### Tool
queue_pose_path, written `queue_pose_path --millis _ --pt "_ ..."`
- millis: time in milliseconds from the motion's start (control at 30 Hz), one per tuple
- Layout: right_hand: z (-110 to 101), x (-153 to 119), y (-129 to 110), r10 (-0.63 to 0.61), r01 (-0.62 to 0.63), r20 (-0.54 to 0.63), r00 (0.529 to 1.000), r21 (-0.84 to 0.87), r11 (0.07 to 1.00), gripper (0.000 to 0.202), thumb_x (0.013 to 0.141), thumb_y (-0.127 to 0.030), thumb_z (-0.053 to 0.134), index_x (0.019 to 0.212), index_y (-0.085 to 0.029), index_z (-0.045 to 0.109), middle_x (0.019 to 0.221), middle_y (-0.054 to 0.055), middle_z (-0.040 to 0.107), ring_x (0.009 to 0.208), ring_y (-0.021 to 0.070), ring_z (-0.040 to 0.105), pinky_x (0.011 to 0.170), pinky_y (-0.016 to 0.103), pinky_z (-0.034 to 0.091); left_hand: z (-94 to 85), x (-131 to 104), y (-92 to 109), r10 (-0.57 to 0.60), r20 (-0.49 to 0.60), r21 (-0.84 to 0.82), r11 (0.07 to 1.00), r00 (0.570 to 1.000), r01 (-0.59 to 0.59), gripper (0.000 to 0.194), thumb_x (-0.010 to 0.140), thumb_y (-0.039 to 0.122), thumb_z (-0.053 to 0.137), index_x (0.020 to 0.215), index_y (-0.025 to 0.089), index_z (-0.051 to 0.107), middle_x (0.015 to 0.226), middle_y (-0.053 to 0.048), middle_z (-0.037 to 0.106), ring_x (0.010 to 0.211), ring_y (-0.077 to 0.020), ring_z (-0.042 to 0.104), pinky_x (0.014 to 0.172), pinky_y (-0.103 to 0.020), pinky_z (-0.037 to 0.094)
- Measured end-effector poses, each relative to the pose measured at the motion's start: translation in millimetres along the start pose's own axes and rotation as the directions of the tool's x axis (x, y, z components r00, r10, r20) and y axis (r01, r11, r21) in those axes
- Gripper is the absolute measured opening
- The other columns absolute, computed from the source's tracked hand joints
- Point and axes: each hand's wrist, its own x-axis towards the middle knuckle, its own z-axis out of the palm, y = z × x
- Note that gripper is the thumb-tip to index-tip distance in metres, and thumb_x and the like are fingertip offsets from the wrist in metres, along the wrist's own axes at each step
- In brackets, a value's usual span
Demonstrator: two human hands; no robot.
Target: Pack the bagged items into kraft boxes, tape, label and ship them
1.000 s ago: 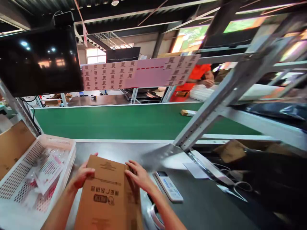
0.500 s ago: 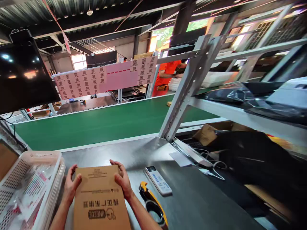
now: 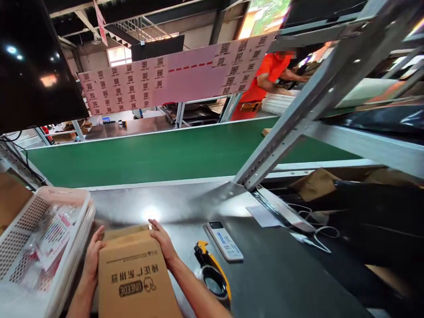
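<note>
A brown cardboard box (image 3: 134,276) with printed lettering stands on the steel worktable (image 3: 185,207) right in front of me. My left hand (image 3: 93,254) presses against the box's left side near its top. My right hand (image 3: 162,243) holds the top right edge of the box. Both hands grip it between them.
A white perforated basket (image 3: 49,207) with plastic-wrapped packets sits to the left. A yellow-and-black tape dispenser (image 3: 212,274) and a white handheld device (image 3: 225,240) lie to the right. A green conveyor belt (image 3: 159,154) runs behind. A person in orange (image 3: 261,84) works beyond it. A slanted metal rack post (image 3: 291,119) rises at right.
The box has been pulled nearer to me and stood more upright, its top flaps now showing. My hands stay on its two sides. The view has swung slightly left.
</note>
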Motion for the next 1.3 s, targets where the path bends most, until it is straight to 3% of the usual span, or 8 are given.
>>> queue_pose_path --millis 167,267,367,500,667,867,1067,1300 --pt "9.5 -5.3 -32.0 0.100 -0.105 0.099 0.990 0.048 0.993 0.056 0.075 -0.042 0.054 0.118 -0.015 0.077 0.119 0.012 0.076 0.106 0.0289 0.069 0.093 0.042 0.056 -0.9 -3.1 28.4 -0.112 0.086 -0.012 0.994 0.990 0.113 0.070 0.055 0.031 0.081 0.122 0.017 0.072 0.077 0.003 0.065 0.052 -0.0096 0.049 0.051 -0.022 0.037" --pt "5.0 -24.5 -61.3 -0.059 0.062 0.057 0.997 -0.050 0.997 0.041 0.080 -0.041 0.052 0.096 -0.016 0.081 0.107 0.011 0.078 0.105 0.0288 0.068 0.102 0.044 0.052 -1.0 -13.2 45.8 -0.066 0.134 0.083 0.995 0.989 0.055 0.061 0.066 0.048 0.079 0.118 0.017 0.078 0.112 -0.009 0.076 0.102 -0.0269 0.071 0.087 -0.034 0.057" --pt "-5.0 -46.2 -83.4 -0.281 0.278 -0.005 0.960 -0.133 0.951 0.041 0.089 -0.041 0.049 0.102 -0.018 0.081 0.114 0.011 0.075 0.112 0.0281 0.067 0.105 0.044 0.051 -2.6 -22.3 62.5 0.053 0.265 0.169 0.981 0.963 -0.100 0.059 0.082 0.062 0.069 0.123 0.022 0.079 0.157 -0.007 0.057 0.150 -0.0368 0.044 0.129 -0.048 0.031" --pt "-20.7 -59.3 -74.6 -0.638 0.620 0.046 0.768 -0.303 0.724 0.047 0.099 -0.040 0.042 0.127 -0.021 0.074 0.127 0.013 0.069 0.121 0.0282 0.064 0.112 0.050 0.050 -0.4 -10.1 54.6 0.364 0.501 0.199 0.834 0.785 -0.514 0.050 0.098 0.056 0.058 0.136 0.028 0.073 0.166 -0.003 0.046 0.159 -0.0343 0.032 0.134 -0.050 0.018" --pt "-29.3 -70.8 7.4 -0.824 0.771 0.196 0.531 -0.516 0.374 0.058 0.100 -0.023 0.039 0.157 -0.025 0.048 0.139 0.013 0.060 0.133 0.0278 0.058 0.117 0.058 0.046 -13.7 25.7 -38.0 0.571 0.637 0.207 0.520 0.518 -0.829 0.048 0.107 0.032 0.048 0.155 0.036 0.055 0.169 -0.003 0.041 0.161 -0.0277 0.029 0.132 -0.053 0.024" --pt "-63.8 -117.5 85.2 -0.727 0.597 0.200 0.657 -0.727 0.340 0.058 0.102 -0.029 0.041 0.159 -0.021 0.046 0.154 0.016 0.055 0.145 0.0315 0.051 0.118 0.058 0.046 -67.4 15.9 -108.8 0.362 0.757 0.403 0.397 0.544 -0.825 0.056 0.108 0.028 0.045 0.164 0.038 0.040 0.176 -0.002 0.020 0.158 -0.0273 0.034 0.127 -0.042 0.035" --pt "-161.2 -91.0 81.9 -0.048 -0.459 -0.587 0.808 -0.680 0.572 0.033 0.083 -0.027 0.059 0.107 -0.011 0.074 0.115 0.022 0.073 0.123 0.0364 0.065 0.103 0.048 0.052 -39.8 3.7 -98.9 0.299 0.803 0.402 0.366 0.515 -0.839 0.056 0.111 0.029 0.039 0.167 0.031 0.034 0.177 -0.004 0.017 0.160 -0.0262 0.029 0.129 -0.043 0.033" --pt "-191.5 -79.1 62.2 0.159 -0.537 -0.528 0.834 -0.714 0.449 0.011 0.067 -0.024 0.058 0.078 -0.022 0.058 0.072 0.009 0.067 0.081 0.0359 0.073 0.077 0.044 0.056 -12.1 7.1 -88.9 0.261 0.847 0.361 0.356 0.463 -0.862 0.060 0.108 0.022 0.039 0.168 0.024 0.032 0.176 -0.008 0.019 0.162 -0.0268 0.022 0.132 -0.047 0.029"
